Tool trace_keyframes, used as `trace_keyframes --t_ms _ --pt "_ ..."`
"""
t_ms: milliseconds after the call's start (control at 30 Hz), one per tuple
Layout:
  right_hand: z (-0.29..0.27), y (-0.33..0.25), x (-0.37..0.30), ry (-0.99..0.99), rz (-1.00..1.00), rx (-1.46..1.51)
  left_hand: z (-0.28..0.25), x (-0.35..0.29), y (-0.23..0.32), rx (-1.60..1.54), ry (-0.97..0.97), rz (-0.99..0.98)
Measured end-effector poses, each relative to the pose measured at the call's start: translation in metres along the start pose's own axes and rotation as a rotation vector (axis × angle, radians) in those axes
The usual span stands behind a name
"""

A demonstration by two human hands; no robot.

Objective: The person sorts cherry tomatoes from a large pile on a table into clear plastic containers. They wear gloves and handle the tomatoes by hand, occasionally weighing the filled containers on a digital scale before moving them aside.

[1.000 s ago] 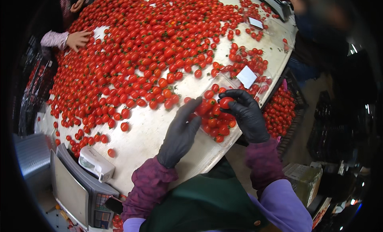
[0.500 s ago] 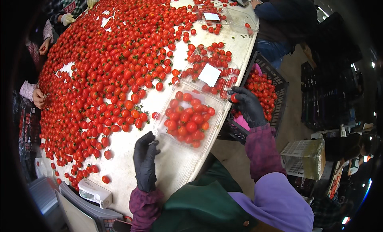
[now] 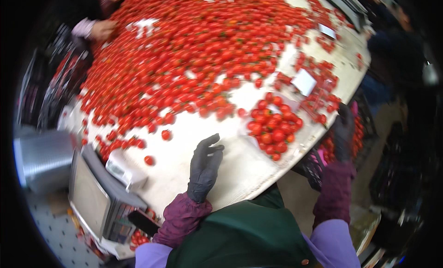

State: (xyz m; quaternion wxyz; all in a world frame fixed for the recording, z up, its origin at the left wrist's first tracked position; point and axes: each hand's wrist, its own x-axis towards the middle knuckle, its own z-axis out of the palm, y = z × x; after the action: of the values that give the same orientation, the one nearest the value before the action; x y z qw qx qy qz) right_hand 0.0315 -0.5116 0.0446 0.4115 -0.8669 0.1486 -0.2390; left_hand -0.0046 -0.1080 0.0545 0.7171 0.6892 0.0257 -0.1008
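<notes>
The left hand, in a black glove, hangs above the white tabletop, left of and apart from the clear plastic punnet. Its fingers are loosely curled, with a narrow gap at the tips and nothing visible between them. The right hand, likewise gloved, is past the table edge, over the black crate of red tomatoes; blur prevents telling whether its fingers are spread, closed or holding anything. The punnet lies near the table's edge, between the hands, bearing a heap of red cherry tomatoes. Beyond it, a white label sits on clear plastic among more tomatoes. A large spread of loose tomatoes covers the far tabletop. A weighing scale stands at lower left, beside a white device. A co-worker's hand is at the spread's far left.
</notes>
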Motion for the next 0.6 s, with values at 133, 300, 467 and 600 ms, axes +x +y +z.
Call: trace_keyframes --t_ms 133,300,467,600 --pt "0.035 -0.133 -0.040 -0.234 0.132 0.443 -0.059 -0.020 -0.024 0.442 0.516 0.277" --pt "0.132 -0.182 -0.124 -1.012 0.225 0.575 -0.101 -0.044 -0.020 1.006 0.734 0.270" --pt "0.200 -0.186 -0.141 -0.699 0.234 0.642 -0.096 -0.032 -0.028 1.113 0.647 0.105" --pt "0.230 -0.203 -0.115 -0.694 0.390 0.761 -0.087 0.014 -0.020 1.012 0.597 0.130"
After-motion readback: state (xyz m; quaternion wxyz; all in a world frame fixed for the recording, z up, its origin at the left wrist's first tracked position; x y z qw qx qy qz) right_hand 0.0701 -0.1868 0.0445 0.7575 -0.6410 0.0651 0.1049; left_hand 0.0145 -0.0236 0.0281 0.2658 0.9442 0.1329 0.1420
